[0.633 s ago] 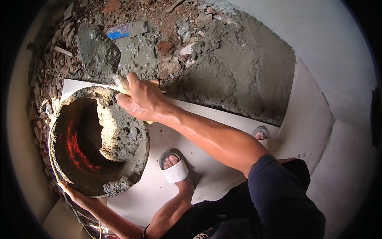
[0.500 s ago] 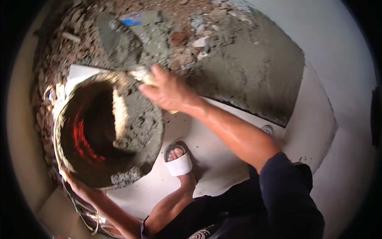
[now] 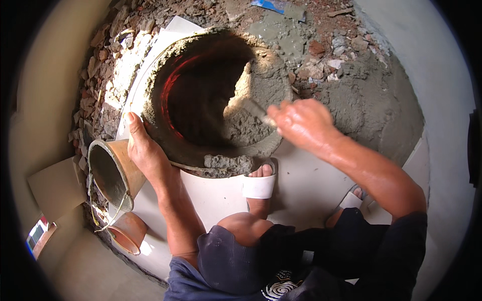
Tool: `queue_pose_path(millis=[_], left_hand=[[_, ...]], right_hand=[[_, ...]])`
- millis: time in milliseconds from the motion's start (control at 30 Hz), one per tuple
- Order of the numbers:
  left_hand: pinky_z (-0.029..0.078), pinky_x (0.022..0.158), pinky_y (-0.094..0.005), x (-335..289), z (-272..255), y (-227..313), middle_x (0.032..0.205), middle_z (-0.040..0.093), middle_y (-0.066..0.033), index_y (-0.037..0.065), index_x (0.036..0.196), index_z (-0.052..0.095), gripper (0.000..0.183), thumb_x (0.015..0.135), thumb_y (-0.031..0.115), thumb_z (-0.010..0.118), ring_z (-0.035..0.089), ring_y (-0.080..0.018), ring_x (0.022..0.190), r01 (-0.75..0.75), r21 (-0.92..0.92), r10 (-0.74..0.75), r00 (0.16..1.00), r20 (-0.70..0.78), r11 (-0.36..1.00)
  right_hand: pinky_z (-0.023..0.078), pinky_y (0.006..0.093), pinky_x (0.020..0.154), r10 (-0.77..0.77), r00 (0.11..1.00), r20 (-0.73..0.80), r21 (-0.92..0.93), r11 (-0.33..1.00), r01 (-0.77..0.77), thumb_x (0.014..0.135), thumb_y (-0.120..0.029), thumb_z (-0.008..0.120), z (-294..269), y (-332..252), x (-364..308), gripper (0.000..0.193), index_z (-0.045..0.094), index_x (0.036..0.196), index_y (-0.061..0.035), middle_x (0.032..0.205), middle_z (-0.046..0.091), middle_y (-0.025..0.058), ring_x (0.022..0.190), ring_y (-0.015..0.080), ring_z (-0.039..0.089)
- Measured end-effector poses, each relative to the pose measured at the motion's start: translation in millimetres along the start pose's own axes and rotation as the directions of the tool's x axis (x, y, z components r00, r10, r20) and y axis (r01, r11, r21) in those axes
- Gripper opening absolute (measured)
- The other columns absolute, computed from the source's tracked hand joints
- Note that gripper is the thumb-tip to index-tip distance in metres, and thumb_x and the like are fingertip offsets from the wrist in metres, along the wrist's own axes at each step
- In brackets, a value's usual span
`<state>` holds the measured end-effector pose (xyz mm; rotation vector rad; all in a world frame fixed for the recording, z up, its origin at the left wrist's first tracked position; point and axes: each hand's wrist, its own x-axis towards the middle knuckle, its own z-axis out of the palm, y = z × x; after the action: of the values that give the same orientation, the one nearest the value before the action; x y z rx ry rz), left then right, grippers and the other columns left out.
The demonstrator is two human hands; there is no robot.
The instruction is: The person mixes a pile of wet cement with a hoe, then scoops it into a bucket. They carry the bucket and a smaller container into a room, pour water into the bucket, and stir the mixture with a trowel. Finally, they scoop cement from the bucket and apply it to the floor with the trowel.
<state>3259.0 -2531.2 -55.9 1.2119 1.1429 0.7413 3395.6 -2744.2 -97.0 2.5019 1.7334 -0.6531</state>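
A large round tub (image 3: 143, 100) lies tilted, its opening turned toward me and its rim caked with mortar. Wet grey mortar (image 3: 266, 80) fills its right side, while the deep interior is dark with a red glint. My right hand (image 3: 306, 120) is closed around the handle of a trowel (image 3: 257, 109), whose blade dips into the mortar and is partly hidden. At the tub's near-left rim, my left hand (image 3: 145, 150) grips the edge with the thumb up; its other fingers are mostly hidden.
Two smaller buckets, one tan (image 3: 133, 163) with a rope handle and one orange (image 3: 131, 232), lie at the left. Broken rubble (image 3: 93, 100) spreads behind the tub. Smoothed mortar (image 3: 371, 110) covers the floor at right, beside a wall (image 3: 427, 55). My sandalled feet stand on pale tiles (image 3: 211, 193).
The trowel has come from above the rubble, loaded with mortar, back into the tub. My view has shifted, so the tub sits farther right and the smaller buckets show.
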Motion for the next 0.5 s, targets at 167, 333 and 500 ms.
queue_pose_path(millis=[167,333,500], left_hand=[[0.047,0.077,-0.0264,0.8,-25.9,-13.0,0.096,0.062,-0.0052,-0.004,0.108,0.062,0.047,0.098,0.041,0.052,0.057,-0.0127,0.085,-0.032,0.082,0.034,0.999,-0.021,0.996],[0.044,0.094,-0.0295,16.6,-31.6,-13.4,0.122,0.057,-0.01,-0.006,0.126,0.054,0.052,0.098,0.038,0.053,0.055,-0.0171,0.106,0.049,-0.01,-0.05,0.994,-0.102,0.999],[0.045,0.091,-0.0273,35.7,-46.5,-17.9,0.116,0.057,-0.0069,-0.001,0.116,0.057,0.041,0.099,0.036,0.053,0.054,-0.0123,0.103,0.045,-0.012,-0.046,0.995,-0.086,0.999]], right_hand=[[0.054,0.0419,0.06,0.047,0.986,0.159,0.365,0.925,-0.103,0.074,-0.019,0.063,5.0,-16.0,-3.9,0.019,0.063,0.088,-0.0055,0.077,0.068,0.0133,0.069,0.0296,0.069],[0.052,0.0447,0.064,0.157,0.987,0.033,0.571,0.808,-0.148,0.071,-0.024,0.071,6.0,3.4,-43.8,0.035,0.06,0.101,-0.0098,0.084,0.068,0.0117,0.075,0.0347,0.066],[0.051,0.0381,0.061,0.362,0.928,0.083,0.692,0.649,-0.316,0.076,-0.025,0.069,-8.1,82.4,-117.2,0.033,0.061,0.101,-0.0052,0.078,0.063,0.0109,0.065,0.0254,0.064]])
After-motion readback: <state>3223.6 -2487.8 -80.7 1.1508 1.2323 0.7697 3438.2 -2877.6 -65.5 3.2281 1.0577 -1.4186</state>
